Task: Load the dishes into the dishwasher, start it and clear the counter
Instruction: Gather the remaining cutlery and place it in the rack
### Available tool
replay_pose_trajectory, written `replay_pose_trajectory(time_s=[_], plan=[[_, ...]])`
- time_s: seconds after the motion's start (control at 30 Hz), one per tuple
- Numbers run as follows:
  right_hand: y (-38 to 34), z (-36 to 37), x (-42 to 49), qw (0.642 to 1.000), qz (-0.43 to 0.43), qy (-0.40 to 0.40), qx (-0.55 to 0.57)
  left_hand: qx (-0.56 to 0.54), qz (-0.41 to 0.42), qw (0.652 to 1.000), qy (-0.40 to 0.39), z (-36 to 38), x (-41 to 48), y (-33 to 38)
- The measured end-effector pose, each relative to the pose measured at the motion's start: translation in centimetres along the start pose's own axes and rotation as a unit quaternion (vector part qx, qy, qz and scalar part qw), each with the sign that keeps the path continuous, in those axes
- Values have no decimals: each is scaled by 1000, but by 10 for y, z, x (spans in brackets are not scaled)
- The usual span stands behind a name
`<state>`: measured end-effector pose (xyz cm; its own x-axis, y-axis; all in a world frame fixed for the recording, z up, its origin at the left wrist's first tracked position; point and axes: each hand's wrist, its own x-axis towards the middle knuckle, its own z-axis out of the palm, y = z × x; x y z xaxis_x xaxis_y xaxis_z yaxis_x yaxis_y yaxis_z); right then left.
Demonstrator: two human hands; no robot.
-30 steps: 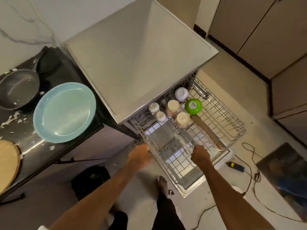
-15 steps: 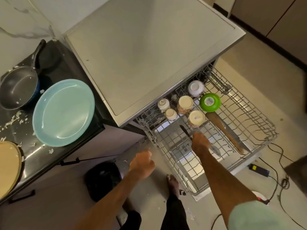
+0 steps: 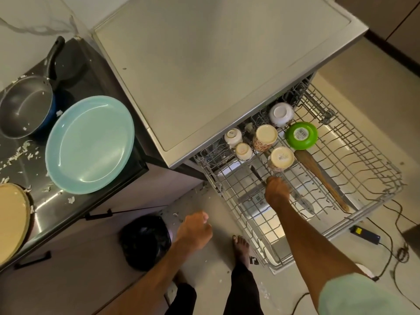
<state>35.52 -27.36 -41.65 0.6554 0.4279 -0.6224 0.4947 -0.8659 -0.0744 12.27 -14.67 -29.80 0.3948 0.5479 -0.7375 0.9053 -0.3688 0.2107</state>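
Observation:
The dishwasher's upper rack [image 3: 375,201] is pulled out under its grey top. It holds upturned cups [image 3: 266,136], a white bowl [image 3: 280,113], a green bowl [image 3: 301,135] and a wooden spatula [image 3: 318,176]. My right hand [image 3: 276,192] reaches into the rack's middle, its fingers curled on a black-handled knife [image 3: 256,176] that lies across the wires. My left hand [image 3: 195,230] hangs over the floor left of the rack, loosely curled and holding nothing. On the counter lie a teal plate [image 3: 88,144], a dark pan [image 3: 25,110] and a tan plate [image 3: 11,219].
White crumbs litter the black counter [image 3: 56,201]. A black bin bag [image 3: 145,242] stands on the floor below it. A black-and-yellow device [image 3: 366,235] with cables lies right of the rack. My bare foot [image 3: 242,246] is by the rack's front corner.
Both hands were at the rack's front edge a second ago. My right hand has moved into the rack onto the knife. My left hand has let go and dropped back toward me.

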Motion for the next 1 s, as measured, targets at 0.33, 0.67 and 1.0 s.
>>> replay_pose_trajectory(time_s=[0.33,0.67,1.0], plan=[[3,20,6,998,4,26,49,-1,-8,1000,16,8,14,-17],[-35,-14,-46,946,4,168,279,-43,-9,999,23,-33,-13,-30],[-162,-73,-198,890,-178,217,360,-154,35,975,155,-112,-97,-110]])
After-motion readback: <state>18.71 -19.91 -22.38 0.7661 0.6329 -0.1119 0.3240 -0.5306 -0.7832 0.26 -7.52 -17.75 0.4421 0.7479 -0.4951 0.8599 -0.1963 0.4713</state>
